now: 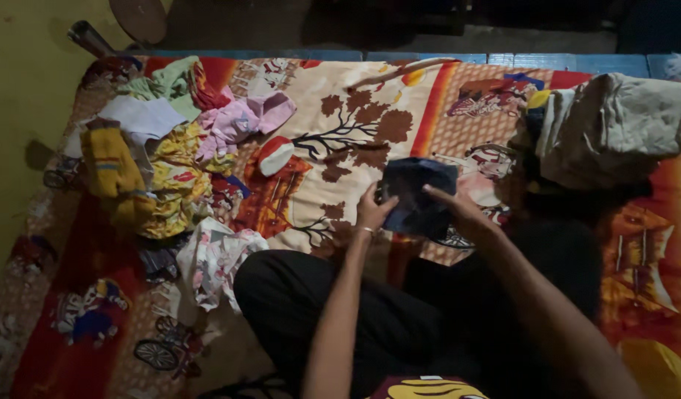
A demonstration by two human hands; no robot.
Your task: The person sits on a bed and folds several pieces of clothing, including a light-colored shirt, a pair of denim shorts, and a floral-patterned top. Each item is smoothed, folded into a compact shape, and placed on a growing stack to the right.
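Bed cover point(399, 89): patterned, orange and cream, tree motif — bears everything.
Clothes heap point(170, 162): mixed colours, at the left, well apart from the hands.
Dark blue cloth point(418, 196): small, folded to a rough square, lying before the knees; best kept flat with edges matched.
Left hand point(373, 210): fingers pinching its left edge.
Right hand point(458, 210): spread, pressing its right side.
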